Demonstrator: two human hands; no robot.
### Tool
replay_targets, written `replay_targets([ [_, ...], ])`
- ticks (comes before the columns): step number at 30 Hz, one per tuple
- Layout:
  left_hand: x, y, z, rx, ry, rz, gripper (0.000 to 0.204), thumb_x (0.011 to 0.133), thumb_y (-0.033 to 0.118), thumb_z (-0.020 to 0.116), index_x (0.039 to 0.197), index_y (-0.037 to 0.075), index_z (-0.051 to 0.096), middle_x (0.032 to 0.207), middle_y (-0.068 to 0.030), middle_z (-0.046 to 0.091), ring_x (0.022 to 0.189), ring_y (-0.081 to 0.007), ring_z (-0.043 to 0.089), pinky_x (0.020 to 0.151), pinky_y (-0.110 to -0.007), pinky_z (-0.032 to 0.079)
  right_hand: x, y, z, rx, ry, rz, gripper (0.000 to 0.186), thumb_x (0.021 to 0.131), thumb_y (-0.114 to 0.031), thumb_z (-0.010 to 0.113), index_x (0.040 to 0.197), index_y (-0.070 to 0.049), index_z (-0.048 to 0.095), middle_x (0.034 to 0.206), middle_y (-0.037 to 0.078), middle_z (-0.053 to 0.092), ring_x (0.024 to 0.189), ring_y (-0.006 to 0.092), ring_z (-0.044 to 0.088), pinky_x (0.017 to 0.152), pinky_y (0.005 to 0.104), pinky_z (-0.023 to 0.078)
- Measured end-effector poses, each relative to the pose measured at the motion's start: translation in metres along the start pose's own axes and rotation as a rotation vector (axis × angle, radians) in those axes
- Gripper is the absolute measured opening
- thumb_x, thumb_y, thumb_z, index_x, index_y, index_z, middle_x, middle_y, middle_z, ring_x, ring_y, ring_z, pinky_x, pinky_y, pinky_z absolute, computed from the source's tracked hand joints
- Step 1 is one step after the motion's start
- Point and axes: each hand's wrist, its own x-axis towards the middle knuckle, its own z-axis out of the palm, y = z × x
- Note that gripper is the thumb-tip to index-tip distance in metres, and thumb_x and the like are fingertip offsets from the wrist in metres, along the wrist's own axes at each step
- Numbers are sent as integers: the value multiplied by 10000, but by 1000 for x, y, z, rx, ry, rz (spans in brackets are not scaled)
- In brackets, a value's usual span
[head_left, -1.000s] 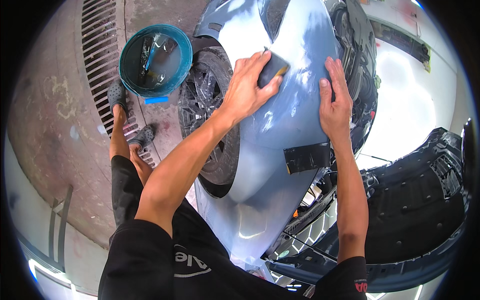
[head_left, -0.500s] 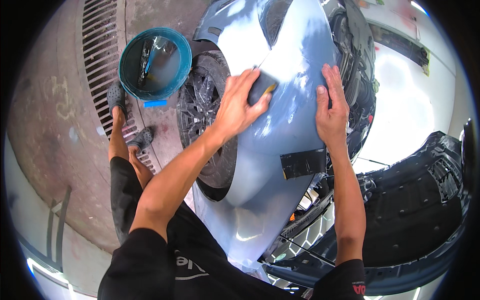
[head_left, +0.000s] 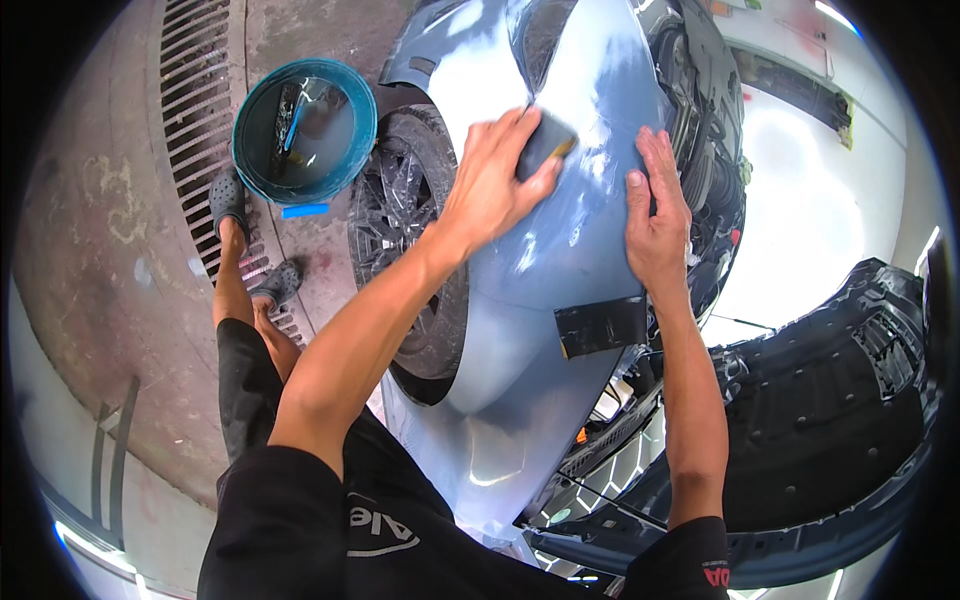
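Currently the left hand holds a dark pad on the blue-grey fender, between wheel-side and engine-side edges; the right hand, thumb spread, fingers close, lies along the latter.

- The car panel before you looks smooth and painted, glossy where light streaks it, with cloudy, milky patches
- The pad in your left hand has a dark, mostly matt face; you can't tell its material from here
- The black sheet on that panel resembles paper, with a faint sheen
- The bucket near you appears to be smooth, slightly shiny plastic
- The tyre shows you dull, dusty-looking rubber
- Your shirt is matt cloth
- Your clogs look like matt moulded plastic
- The floor around you looks like rough, stained concrete
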Motion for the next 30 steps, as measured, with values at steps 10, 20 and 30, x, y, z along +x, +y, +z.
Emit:
replay_targets([
  [10,24,5,8,13,45,32,703,994,285,849,1561,-53,609,1573,-293,621,1366,-459,572,1188,-502,490,4,-4,0,32,1,5,403,1168,-122,605,1543,17,653,1637,185,633,1633,393,472,1321,492,399],
  [20,51,16,9,41,18,70,711,991,332,849,1558,-29,618,1547,-287,624,1308,-456,578,1171,-504,491,4,-4,0,57,0,9,399,1164,-95,596,1544,11,652,1633,191,633,1632,411,467,1319,501,404],
  [30,85,20,21,186,100,172,609,1067,394,751,1526,1,672,1560,-342,601,1284,-519,589,1160,-535,487,8,0,3,67,25,-28,379,1168,-85,576,1524,17,659,1610,204,646,1616,428,483,1318,512,405],
])
